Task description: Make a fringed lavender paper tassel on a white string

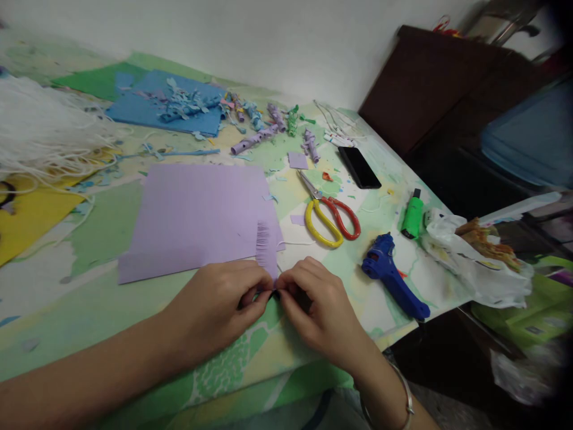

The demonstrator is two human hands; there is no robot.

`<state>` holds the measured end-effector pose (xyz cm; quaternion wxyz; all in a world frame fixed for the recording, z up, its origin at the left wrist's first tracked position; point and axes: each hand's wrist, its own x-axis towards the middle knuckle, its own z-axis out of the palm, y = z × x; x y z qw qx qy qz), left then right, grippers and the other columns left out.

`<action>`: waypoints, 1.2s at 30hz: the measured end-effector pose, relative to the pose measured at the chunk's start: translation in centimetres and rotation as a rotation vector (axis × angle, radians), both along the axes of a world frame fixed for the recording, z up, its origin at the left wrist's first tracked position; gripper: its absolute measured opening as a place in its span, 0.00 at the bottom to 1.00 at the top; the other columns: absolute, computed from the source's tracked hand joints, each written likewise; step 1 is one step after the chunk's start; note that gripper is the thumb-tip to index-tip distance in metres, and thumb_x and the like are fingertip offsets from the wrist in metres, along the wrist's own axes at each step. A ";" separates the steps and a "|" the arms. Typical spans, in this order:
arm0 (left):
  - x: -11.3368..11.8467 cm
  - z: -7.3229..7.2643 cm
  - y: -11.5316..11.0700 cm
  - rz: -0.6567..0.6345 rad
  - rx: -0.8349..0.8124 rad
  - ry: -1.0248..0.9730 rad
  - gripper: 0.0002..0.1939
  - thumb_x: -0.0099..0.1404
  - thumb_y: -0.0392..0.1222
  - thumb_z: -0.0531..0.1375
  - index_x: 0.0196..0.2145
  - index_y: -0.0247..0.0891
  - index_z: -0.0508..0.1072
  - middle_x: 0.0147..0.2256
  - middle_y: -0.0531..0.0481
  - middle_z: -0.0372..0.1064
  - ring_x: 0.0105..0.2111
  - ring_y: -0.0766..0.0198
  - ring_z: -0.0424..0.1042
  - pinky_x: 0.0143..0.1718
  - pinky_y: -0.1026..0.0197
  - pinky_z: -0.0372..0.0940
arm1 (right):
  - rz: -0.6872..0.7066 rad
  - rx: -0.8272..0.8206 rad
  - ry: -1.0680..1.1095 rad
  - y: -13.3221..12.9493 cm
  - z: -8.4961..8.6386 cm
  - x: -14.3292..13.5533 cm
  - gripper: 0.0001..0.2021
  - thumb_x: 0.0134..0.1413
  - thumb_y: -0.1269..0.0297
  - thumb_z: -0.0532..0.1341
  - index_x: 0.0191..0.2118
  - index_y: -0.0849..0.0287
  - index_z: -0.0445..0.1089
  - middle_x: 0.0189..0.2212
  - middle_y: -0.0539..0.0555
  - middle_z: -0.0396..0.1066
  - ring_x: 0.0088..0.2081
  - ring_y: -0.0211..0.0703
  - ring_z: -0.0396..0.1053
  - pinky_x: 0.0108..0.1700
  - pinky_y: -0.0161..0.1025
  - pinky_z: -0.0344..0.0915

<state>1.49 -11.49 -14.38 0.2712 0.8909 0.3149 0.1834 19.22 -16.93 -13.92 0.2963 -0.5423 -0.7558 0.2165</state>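
Observation:
A narrow purple paper strip (265,248), cut into a fringe along its left side, runs away from my fingers over a larger purple sheet (201,209). My left hand (224,295) pinches the near end of the strip, thumb against forefinger. Right beside it, my right hand (313,298) pinches the same end. Something small and dark shows between the fingertips, too hidden to name. A white string (298,243) lies just beyond the right hand. Scissors (324,209) with one yellow and one red handle rest farther off, blades half closed.
A blue glue gun (394,278), a green cutter (412,215) and a black phone (359,167) lie to the right. Rolled paper pieces (255,138) and blue sheets (170,113) sit at the back. White yarn (49,125) heaps at left; a plastic bag (470,269) hangs over the right edge.

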 end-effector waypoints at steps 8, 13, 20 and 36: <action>0.0 0.3 0.2 0.015 -0.036 0.026 0.08 0.61 0.34 0.54 0.26 0.38 0.68 0.20 0.58 0.57 0.20 0.70 0.58 0.24 0.65 0.53 | -0.080 -0.141 0.101 0.8 0.6 0.3 0.07 0.48 0.79 0.61 0.29 0.60 0.70 0.24 0.48 0.65 0.30 0.38 0.61 0.33 0.37 0.57; 0.2 0.4 0.4 0.024 -0.064 0.034 0.08 0.61 0.34 0.54 0.24 0.38 0.66 0.19 0.59 0.55 0.20 0.69 0.57 0.23 0.65 0.51 | -0.068 -0.137 0.148 0.7 0.4 0.2 0.08 0.48 0.78 0.61 0.33 0.60 0.73 0.24 0.48 0.65 0.30 0.39 0.62 0.34 0.37 0.58; 0.2 0.6 0.5 0.025 -0.107 0.016 0.08 0.60 0.34 0.54 0.26 0.37 0.71 0.19 0.58 0.59 0.20 0.70 0.58 0.23 0.66 0.52 | -0.054 -0.151 0.140 1.0 0.4 0.2 0.09 0.47 0.80 0.58 0.32 0.60 0.71 0.25 0.49 0.66 0.30 0.39 0.63 0.34 0.37 0.58; 0.0 0.7 1.1 -0.015 -0.166 0.012 0.07 0.59 0.34 0.55 0.28 0.37 0.73 0.19 0.58 0.62 0.20 0.71 0.60 0.23 0.68 0.53 | 0.025 -0.235 0.037 1.8 1.4 0.6 0.08 0.47 0.78 0.58 0.31 0.60 0.71 0.26 0.49 0.69 0.30 0.37 0.64 0.33 0.35 0.58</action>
